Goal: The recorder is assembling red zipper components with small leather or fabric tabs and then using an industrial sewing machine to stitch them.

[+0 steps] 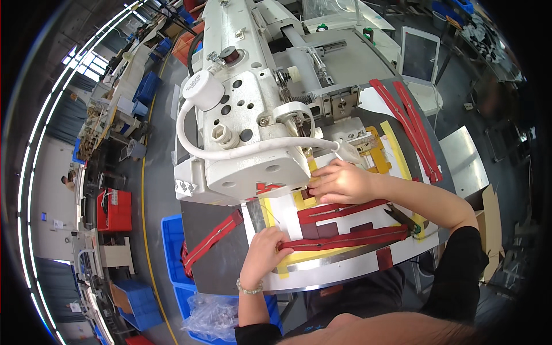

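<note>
My left hand pinches the left end of a red zipper lying across the near side of the white and yellow work plate. Beneath the head of a white sewing machine, my right hand has its fingers closed beside a yellow frame. A bit of dark red shows at those fingertips, but what they grip is hidden. Under my right forearm lies a second red zipper. Small dark red patches sit between the two zippers. Thread snips rest by their right ends.
Another red zipper hangs over the table's left edge, above blue bins. More red zippers lie at the far right. A dark red thread spool tops the machine. A screen stands behind, right. Clear plastic bags fill a near bin.
</note>
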`<state>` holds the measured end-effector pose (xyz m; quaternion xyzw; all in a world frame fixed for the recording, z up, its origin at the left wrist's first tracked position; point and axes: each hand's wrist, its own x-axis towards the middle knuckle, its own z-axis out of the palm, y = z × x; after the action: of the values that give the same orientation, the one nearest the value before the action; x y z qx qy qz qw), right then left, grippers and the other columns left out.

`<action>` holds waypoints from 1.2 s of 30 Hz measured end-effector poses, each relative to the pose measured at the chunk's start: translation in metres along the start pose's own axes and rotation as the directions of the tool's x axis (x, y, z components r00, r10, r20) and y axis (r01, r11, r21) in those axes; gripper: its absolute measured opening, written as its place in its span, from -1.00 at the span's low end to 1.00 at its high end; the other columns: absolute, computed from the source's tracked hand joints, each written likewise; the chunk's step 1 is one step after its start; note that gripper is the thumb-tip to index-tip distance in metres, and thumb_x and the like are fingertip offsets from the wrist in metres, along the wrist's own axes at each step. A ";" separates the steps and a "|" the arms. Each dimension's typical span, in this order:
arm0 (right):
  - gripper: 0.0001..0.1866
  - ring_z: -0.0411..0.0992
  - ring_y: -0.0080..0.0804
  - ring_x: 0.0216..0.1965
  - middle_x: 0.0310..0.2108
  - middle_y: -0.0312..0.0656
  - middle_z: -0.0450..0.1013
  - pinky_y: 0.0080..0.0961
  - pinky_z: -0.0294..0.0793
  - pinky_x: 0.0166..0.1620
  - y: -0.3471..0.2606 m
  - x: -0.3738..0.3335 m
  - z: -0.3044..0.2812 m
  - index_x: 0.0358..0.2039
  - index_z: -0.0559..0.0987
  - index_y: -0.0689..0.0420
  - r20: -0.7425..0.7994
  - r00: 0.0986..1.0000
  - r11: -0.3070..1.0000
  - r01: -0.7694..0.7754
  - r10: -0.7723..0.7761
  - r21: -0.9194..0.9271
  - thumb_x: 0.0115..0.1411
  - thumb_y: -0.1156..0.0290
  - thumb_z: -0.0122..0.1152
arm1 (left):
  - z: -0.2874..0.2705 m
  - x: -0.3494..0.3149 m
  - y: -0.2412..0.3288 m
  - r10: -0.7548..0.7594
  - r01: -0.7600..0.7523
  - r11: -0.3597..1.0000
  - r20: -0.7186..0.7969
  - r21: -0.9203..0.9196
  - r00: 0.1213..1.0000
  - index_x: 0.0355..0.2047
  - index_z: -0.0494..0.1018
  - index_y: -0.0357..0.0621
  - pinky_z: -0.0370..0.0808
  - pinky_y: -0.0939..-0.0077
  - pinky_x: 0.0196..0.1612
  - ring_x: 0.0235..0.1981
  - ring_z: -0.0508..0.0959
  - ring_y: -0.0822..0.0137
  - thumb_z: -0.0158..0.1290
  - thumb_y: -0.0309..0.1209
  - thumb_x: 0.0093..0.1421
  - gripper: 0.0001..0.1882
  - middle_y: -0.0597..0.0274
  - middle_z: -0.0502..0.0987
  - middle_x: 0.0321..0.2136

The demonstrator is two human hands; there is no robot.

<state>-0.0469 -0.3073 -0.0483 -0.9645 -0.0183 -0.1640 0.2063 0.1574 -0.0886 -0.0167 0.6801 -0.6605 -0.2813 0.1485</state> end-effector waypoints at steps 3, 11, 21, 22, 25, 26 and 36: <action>-0.73 0.40 -0.36 -0.07 -0.19 -0.24 0.52 -0.39 0.27 0.03 -0.014 0.001 -0.011 -0.18 0.59 0.14 -0.102 0.977 0.943 -0.150 0.188 0.297 0.23 0.26 0.08 | 0.002 0.000 -0.003 0.063 -0.064 0.998 -0.070 -0.007 0.996 -0.51 0.42 -0.21 0.32 0.33 -0.37 -0.46 0.39 0.15 0.23 -0.43 -0.11 -0.79 0.18 0.37 -0.58; -0.73 0.48 -0.26 -0.33 -0.36 -0.04 0.50 -0.43 0.45 -0.22 -0.066 -0.022 -0.017 -0.20 0.57 0.26 0.263 0.860 0.649 -0.504 0.437 0.570 0.16 0.34 0.15 | 0.003 -0.015 0.001 -0.169 0.103 0.871 -0.095 -0.481 0.981 -0.42 0.48 -0.27 0.27 0.60 -0.44 -0.53 0.34 0.49 0.15 -0.43 0.11 -0.86 0.30 0.42 -0.57; -0.58 0.41 -0.24 -0.20 -0.25 -0.10 0.47 -0.37 0.40 -0.13 -0.104 -0.012 0.009 -0.08 0.46 0.25 0.261 0.914 0.722 -0.406 0.311 0.560 0.07 0.32 0.26 | 0.009 -0.021 0.014 -0.283 0.043 0.641 -0.184 -0.767 0.941 -0.48 0.46 -0.26 0.29 0.77 -0.50 -0.59 0.36 0.66 0.17 -0.52 0.10 -0.90 0.44 0.44 -0.62; -0.59 0.44 -0.27 -0.28 -0.30 -0.13 0.49 -0.38 0.41 -0.17 -0.103 -0.011 0.006 -0.11 0.47 0.25 0.385 0.869 0.598 -0.494 0.312 0.631 0.07 0.33 0.27 | 0.009 -0.020 0.012 -0.287 -0.017 0.630 -0.252 -0.777 0.924 -0.49 0.45 -0.25 0.30 0.78 -0.52 -0.60 0.38 0.66 0.18 -0.55 0.09 -0.89 0.43 0.45 -0.62; -0.69 0.39 -0.47 -0.50 -0.47 -0.22 0.46 -0.52 0.40 -0.35 -0.096 -0.016 0.008 -0.17 0.49 0.24 0.258 0.919 0.557 -0.387 0.299 0.735 0.12 0.34 0.24 | 0.011 -0.022 0.007 -0.294 -0.110 0.609 -0.353 -0.785 0.888 -0.51 0.44 -0.26 0.34 0.78 -0.52 -0.59 0.42 0.64 0.19 -0.59 0.06 -0.88 0.38 0.48 -0.61; -0.69 0.39 -0.47 -0.50 -0.47 -0.22 0.46 -0.52 0.40 -0.35 -0.095 -0.014 0.003 -0.17 0.49 0.24 0.259 0.920 0.560 -0.385 0.293 0.734 0.12 0.34 0.24 | 0.011 -0.023 0.005 -0.302 -0.140 0.598 -0.383 -0.789 0.873 -0.51 0.43 -0.26 0.36 0.77 -0.51 -0.58 0.44 0.63 0.19 -0.61 0.04 -0.87 0.35 0.50 -0.60; -0.81 0.22 -0.70 -0.57 -0.60 -0.36 0.33 -0.67 0.23 -0.49 -0.109 -0.010 -0.023 -0.26 0.54 0.24 0.571 0.719 0.132 -0.660 0.395 0.740 0.26 0.38 0.05 | 0.007 -0.032 -0.015 -0.381 -0.279 0.406 -0.439 -0.870 0.814 -0.48 0.43 -0.30 0.43 0.70 -0.44 -0.59 0.48 0.52 0.11 -0.63 0.10 -0.93 0.21 0.54 -0.58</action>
<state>-0.0746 -0.2169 0.0115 -0.6278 0.2132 0.0767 0.7446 0.1662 -0.0545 -0.0251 0.5577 -0.2961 -0.3774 0.6774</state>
